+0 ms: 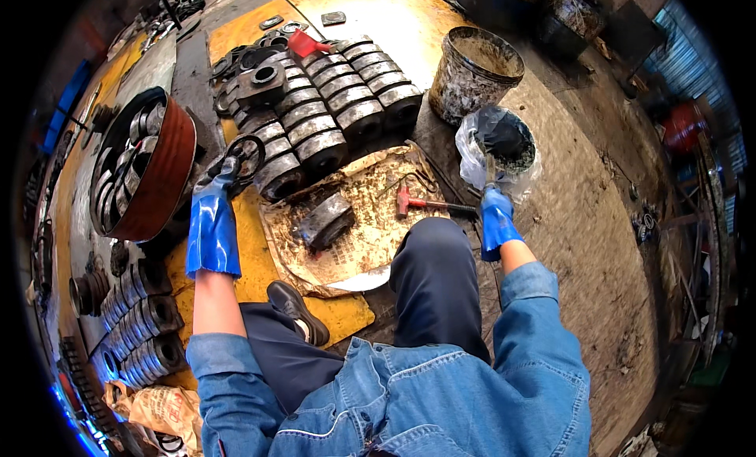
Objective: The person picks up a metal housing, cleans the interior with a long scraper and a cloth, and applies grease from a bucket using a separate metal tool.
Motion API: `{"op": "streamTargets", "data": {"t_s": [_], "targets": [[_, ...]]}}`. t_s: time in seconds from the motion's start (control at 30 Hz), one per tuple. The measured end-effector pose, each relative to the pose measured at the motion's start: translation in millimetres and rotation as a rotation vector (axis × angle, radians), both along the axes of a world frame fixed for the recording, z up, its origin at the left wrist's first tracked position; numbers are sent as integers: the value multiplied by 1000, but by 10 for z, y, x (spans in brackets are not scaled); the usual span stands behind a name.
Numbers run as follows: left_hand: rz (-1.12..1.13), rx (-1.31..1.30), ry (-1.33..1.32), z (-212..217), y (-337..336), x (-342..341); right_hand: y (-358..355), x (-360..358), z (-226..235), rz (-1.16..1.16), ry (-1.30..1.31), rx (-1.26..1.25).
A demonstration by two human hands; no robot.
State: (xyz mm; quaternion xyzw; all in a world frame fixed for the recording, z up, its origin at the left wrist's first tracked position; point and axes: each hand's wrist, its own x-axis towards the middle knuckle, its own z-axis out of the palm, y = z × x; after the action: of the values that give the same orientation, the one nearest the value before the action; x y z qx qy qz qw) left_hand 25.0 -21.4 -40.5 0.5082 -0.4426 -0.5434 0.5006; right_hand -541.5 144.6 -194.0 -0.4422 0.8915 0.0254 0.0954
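Right hand (494, 214), blue-gloved, right of centre, closed on a tool handle dipping into a plastic-lined tub (504, 142) of black grease; grimy bucket (475, 70) above holds tan paste. Left hand (223, 178) clamped on a dark ring (246, 154); rust-red basin (161, 177) at left holds metal rings

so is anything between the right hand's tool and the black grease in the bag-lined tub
Nothing visible. The right hand holds a tool whose tip already reaches into the bag-lined tub of black grease. The red hammer lies left of the hand, out of the way. The left hand is far off, on a ring.
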Motion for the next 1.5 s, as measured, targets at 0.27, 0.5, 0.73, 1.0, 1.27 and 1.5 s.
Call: {"op": "streamTargets", "data": {"t_s": [0.27, 0.5, 0.73, 1.0, 1.27, 1.5], "targets": [[-14, -42, 18, 28, 73, -85, -77, -358, 251, 75, -388, -466], [-26, -83, 13, 167, 168, -112, -560, 1335, 2050, 15, -1455, -445], [-49, -135, -37, 336, 241, -186, -989, 2721, 2062, -83, -1964, -206], [-97, -167, -184, 391, -27, -372, -1144, 2712, 1711, -509, -2190, -308], [-291, 87, -280, 467, 107, -320, -1007, 2608, 1698, -199, -2107, -202], [-282, 197, -285, 978, 385, -357, -908, 2556, 1642, 63, -2097, -126]]}}
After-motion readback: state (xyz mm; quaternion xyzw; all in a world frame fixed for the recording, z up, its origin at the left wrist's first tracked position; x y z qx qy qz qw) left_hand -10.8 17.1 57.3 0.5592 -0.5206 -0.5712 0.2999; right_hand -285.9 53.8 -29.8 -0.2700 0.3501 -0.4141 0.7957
